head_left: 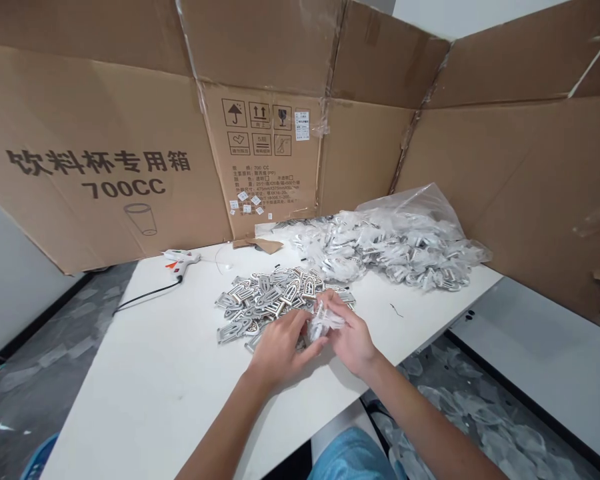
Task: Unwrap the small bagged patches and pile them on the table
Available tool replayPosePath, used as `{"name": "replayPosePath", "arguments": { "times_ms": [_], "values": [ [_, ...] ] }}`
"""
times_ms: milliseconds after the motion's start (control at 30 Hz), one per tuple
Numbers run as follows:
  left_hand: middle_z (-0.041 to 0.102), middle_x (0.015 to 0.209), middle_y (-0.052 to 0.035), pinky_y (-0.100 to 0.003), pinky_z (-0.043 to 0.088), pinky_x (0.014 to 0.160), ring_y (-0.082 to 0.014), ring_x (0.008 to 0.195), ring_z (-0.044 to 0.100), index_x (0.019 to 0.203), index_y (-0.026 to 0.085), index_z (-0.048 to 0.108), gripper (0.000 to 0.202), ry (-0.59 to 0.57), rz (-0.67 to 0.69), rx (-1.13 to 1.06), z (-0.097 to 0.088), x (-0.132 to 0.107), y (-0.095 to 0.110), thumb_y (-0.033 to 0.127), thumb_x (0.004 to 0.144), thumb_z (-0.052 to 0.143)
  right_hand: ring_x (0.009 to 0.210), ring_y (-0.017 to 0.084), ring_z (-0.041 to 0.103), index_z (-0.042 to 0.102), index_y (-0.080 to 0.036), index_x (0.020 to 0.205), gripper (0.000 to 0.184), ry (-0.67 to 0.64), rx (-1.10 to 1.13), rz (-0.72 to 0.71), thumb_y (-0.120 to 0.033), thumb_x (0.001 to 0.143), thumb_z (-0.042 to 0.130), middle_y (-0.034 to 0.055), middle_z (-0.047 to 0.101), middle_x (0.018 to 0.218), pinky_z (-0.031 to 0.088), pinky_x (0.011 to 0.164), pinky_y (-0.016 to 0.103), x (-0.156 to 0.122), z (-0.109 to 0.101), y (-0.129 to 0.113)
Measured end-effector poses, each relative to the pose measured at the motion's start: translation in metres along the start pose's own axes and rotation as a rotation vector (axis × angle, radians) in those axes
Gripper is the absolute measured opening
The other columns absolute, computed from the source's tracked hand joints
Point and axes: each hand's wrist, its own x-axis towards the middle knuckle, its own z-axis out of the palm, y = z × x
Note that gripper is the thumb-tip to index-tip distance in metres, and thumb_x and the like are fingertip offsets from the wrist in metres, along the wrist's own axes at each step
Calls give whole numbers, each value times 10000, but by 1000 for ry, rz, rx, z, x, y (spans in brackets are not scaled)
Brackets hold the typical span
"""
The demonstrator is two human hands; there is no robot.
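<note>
My left hand [280, 347] and my right hand [350, 337] meet over the near edge of a heap of small silver and black metal badges [265, 297] on a white table [165, 373]. Both hands pinch a small clear plastic packet [323, 323] with a badge inside, fingers curled around it. Further back lies a pile of the same badges in clear plastic packets [380, 247], partly inside a large clear bag [420, 207].
A white glue gun [180, 260] with a black cord lies at the table's far left. Large flattened cardboard boxes [105, 153] stand as a wall behind and to the right. Clear plastic scraps [480, 413] litter the grey floor on the right.
</note>
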Motion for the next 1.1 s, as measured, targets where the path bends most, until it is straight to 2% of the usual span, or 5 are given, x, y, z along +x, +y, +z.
{"name": "replayPosePath", "arguments": {
  "times_ms": [200,433,600,800,1100],
  "values": [
    [706,857,11,-283,439,660,-159,702,630,1186,257,650,202,64,-88,-92,7,0,-3,331,1007,597,820,189,594,760,-264,988,165,-32,-156,107,-380,873,779,14,676,924,470,729,296,10,-21,-6],
    [732,844,0,-295,522,704,-161,706,673,1077,248,666,231,255,-226,-390,9,3,-2,452,1057,559,1091,249,664,820,-264,1107,284,-15,-143,119,-471,929,738,42,770,1164,513,934,353,19,-41,-2],
    [731,832,-19,-305,605,617,-173,638,700,991,224,644,351,366,-427,-798,8,8,-2,575,985,640,1161,282,675,825,-275,1094,288,-35,-84,60,-498,926,758,43,780,1207,517,1025,426,14,-33,5],
    [712,801,-13,-321,638,612,-178,623,715,960,213,627,438,468,-490,-972,11,12,-7,631,889,739,1261,273,661,777,-300,1244,452,-64,-303,20,-369,818,911,46,757,1310,478,1139,441,3,-13,9],
    [703,747,-1,-361,652,676,-205,677,740,977,238,613,390,360,-503,-801,7,11,-3,626,956,651,760,184,649,728,-217,805,341,171,-396,-88,-492,769,927,21,719,778,549,717,324,17,-23,1]
  ]
}}
